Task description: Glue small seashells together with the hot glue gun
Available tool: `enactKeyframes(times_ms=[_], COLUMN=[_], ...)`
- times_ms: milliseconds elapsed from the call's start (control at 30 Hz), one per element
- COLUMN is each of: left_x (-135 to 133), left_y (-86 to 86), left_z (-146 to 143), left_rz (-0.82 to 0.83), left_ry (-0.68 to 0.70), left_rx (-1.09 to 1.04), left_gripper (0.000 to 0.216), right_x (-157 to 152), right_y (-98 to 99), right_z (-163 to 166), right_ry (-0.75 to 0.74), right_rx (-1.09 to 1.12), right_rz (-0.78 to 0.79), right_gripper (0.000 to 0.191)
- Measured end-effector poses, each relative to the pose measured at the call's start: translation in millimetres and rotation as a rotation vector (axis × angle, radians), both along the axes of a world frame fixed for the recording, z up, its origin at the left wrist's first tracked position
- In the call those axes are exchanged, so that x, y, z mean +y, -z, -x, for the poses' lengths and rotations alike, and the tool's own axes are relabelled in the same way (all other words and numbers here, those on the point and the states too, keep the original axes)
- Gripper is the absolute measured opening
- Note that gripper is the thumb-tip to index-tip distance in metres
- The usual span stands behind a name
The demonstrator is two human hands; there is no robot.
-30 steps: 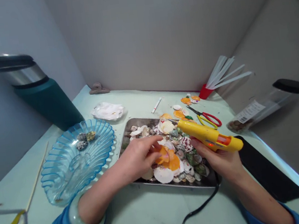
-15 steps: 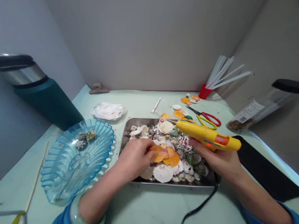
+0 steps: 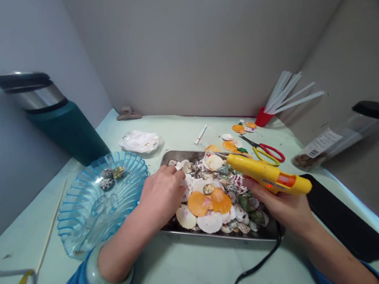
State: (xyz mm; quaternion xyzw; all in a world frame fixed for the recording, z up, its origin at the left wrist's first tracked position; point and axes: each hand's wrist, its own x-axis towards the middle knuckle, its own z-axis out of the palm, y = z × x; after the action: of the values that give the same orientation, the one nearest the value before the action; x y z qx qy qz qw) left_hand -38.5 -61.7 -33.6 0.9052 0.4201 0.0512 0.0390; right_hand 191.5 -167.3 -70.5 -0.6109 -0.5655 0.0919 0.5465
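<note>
**Over the shell tray — two hands and a glue gun**

At the middle of the pale green worktop, a steel tray holds a heap of mixed seashells. The left hand rests among the shells at the tray's left side with its fingers curled under. Whether its grip encloses a shell cannot be told from this view. The right hand is clenched around the handle of a yellow glue gun above the tray's right side. The gun's long axis runs from the hand up and to the left, so the nozzle points over the far shells.

Two orange scallop shells lie flat on the heap between the hands — just beside the left hand and nearer to it than to the gun's nozzle.

A black cord trails from the gun towards the near edge. A blue glass dish stands left of the tray, and red-and-yellow scissors lie beyond the gun. A dark green flask stands far left, and plain grey walls enclose the corner.
</note>
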Motion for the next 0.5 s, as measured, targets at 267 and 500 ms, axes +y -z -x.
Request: enactKeyframes(times_ms=[267,500], left_x=[0,6], left_y=[0.7,-11.2], left_z=[-1,7], left_rz=[0.133,0.230], left_ry=[0.081,-0.037], left_rx=[-0.015,-0.300], left_gripper=[0.026,0.024], right_x=[0,-1], right_y=[-1.8,0.1], right_z=[1,0], right_ry=[0.003,0.003], right_rx=[0.015,0.014], right_rz=[0.012,0.029], right_gripper=[0.010,0.010])
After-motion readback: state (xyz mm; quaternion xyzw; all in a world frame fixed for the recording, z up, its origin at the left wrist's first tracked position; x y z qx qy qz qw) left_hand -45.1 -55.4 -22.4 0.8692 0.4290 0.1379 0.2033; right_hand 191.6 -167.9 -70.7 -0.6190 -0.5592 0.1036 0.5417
